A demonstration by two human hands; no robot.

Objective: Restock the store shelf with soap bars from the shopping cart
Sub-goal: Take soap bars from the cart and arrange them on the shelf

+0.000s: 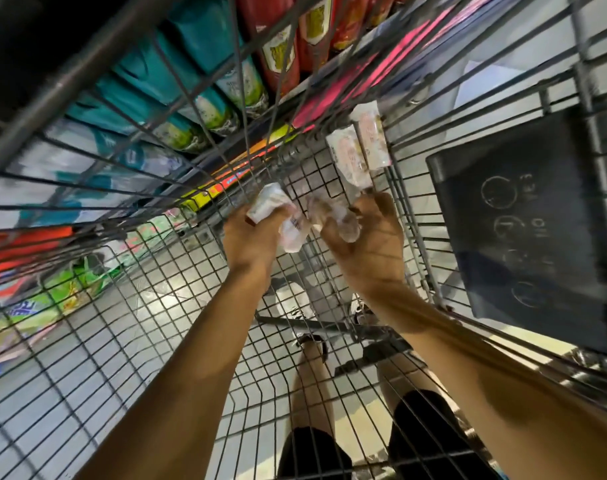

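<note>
**Both hands on soap bars in the cart**

The soap bars are small blocks in white, crinkly wrappers with faint pink print. My left hand (252,237) is curled round at least one of them (269,204); a second wrapper (293,232) hangs just beside my fingers, though the blur keeps me from telling whether I hold that one too. My right hand (368,244) grips another soap bar (333,216), its wrapper bunched under my thumb and fingers.

Two more bars (349,157) lie side by side against the far wall of the shopping cart (122,306), near its far right corner, just beyond my right fingertips.

Both my arms reach forward and down into the wire basket, the hands close together near the middle of the far end, knuckles up. Through the left wall of the cart I see the shelf packs, teal (177,95) and red (278,39). A dark plastic flap (524,220) sits on the cart's right side.
</note>
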